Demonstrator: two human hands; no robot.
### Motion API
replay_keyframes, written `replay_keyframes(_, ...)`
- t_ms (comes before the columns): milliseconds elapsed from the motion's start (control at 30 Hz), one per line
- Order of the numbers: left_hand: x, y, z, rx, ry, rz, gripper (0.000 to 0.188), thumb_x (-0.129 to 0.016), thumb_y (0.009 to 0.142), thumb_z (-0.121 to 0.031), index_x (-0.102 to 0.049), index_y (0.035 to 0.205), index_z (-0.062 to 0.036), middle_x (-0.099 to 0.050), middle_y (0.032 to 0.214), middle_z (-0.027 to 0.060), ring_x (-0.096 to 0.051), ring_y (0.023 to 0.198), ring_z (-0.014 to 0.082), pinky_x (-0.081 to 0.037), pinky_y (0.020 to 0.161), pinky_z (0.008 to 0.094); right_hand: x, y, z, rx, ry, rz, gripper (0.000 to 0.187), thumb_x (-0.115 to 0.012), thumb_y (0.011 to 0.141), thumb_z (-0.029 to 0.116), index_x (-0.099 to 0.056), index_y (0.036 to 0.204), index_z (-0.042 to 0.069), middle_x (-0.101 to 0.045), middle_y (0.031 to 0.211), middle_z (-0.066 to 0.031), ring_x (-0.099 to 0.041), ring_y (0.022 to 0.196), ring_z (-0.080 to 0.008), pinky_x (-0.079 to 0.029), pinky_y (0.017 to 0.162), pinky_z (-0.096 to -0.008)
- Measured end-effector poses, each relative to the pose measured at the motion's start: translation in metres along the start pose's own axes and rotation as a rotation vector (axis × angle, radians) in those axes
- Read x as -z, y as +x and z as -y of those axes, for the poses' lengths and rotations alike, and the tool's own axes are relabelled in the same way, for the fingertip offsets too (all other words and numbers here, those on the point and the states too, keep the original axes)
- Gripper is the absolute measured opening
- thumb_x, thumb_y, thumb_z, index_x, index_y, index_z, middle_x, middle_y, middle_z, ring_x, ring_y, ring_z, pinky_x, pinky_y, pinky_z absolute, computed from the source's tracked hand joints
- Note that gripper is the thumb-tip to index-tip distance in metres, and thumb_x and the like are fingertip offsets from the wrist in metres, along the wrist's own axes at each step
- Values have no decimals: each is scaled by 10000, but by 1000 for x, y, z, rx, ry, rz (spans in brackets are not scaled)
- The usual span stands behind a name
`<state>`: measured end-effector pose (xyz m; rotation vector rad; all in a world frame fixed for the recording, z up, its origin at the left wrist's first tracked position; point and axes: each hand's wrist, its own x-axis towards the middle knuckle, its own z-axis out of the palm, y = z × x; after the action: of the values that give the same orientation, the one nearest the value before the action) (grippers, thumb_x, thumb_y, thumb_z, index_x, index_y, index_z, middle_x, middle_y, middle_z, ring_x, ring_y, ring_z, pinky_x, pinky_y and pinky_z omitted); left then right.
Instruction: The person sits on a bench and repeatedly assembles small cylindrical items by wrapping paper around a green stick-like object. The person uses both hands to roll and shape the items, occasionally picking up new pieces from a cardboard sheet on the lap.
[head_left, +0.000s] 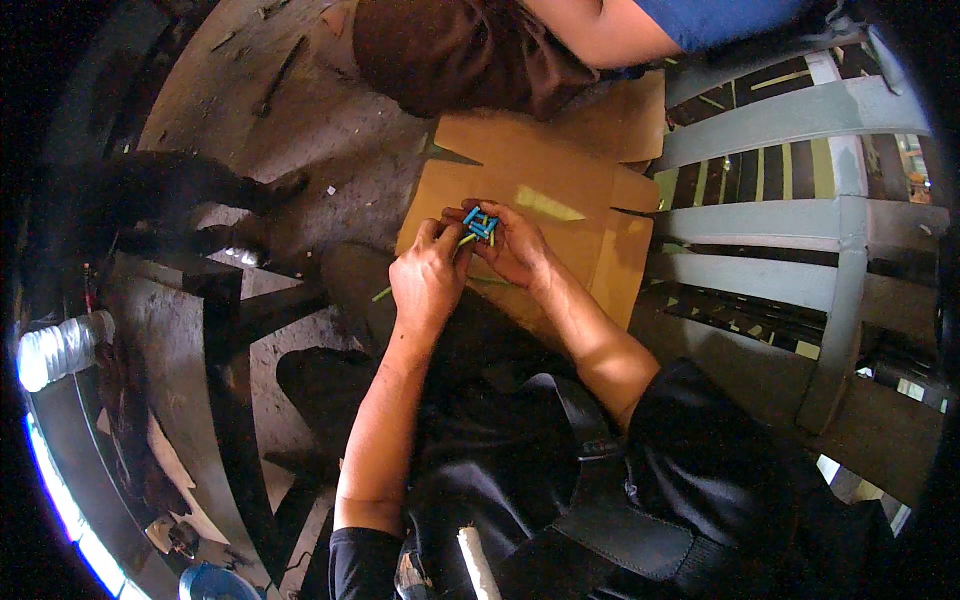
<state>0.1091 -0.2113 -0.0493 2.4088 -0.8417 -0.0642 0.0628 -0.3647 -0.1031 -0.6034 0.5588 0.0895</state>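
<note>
Above the cardboard, both my hands meet at a small cluster of short blue and yellow-green straw-like pieces (pixel 480 224), laid across one another. My left hand (pixel 428 272) has its fingers bent in at the near left side of the cluster. From the right, my right hand (pixel 518 248) grips the cluster between thumb and fingers, with several blue pieces showing in between. A thin green stick (pixel 381 294) pokes out to the left below my left hand; whether it joins the cluster is hidden behind that hand.
Brown cardboard (pixel 540 150) lies beneath my hands. Across from me sits another person in brown trousers (pixel 460 50) and a blue sleeve. A grey slatted bench (pixel 750 220) stands at right. Left are dark wooden planks (pixel 165 335), a clear ribbed plastic container (pixel 62 350) and a blue tub (pixel 215 582).
</note>
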Motion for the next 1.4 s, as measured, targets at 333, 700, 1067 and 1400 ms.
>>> replay_keyframes(333,33,-11,30,440,-629,-50,171,-737,881,-150,-698,937,7,-692,792,93,-601,740,130,-478,684,298,3,1,10,96,-13,-59,374,-466,1019,332,-582,1183,16,-670,1182,-171,-634,1139,-324,-510,999,-471)
replay_keyframes(700,14,-6,12,170,-356,-119,208,-645,856,-44,-686,1060,-32,-662,1006,145,-668,934,349,-526,803,380,-12,-7,9,8,51,-21,544,-367,1043,482,-586,1256,32,-662,1220,-139,-625,1152,-286,-460,1042,-457)
replay_keyframes(1067,-5,9,-9,-7,-103,-71,243,-745,810,-268,-722,983,-99,-674,961,101,-693,758,342,-569,653,427,-17,-10,1,-28,9,-5,686,-288,1028,604,-624,1266,54,-669,1142,-109,-612,1068,-230,-446,1019,-445)
replay_keyframes(1400,-15,16,-19,108,13,-13,303,-742,811,-334,-731,952,-66,-683,889,150,-697,770,345,-567,667,434,-18,-9,-5,-45,71,-60,771,-256,1001,672,-636,1257,52,-667,1157,-119,-614,1070,-278,-475,993,-429)
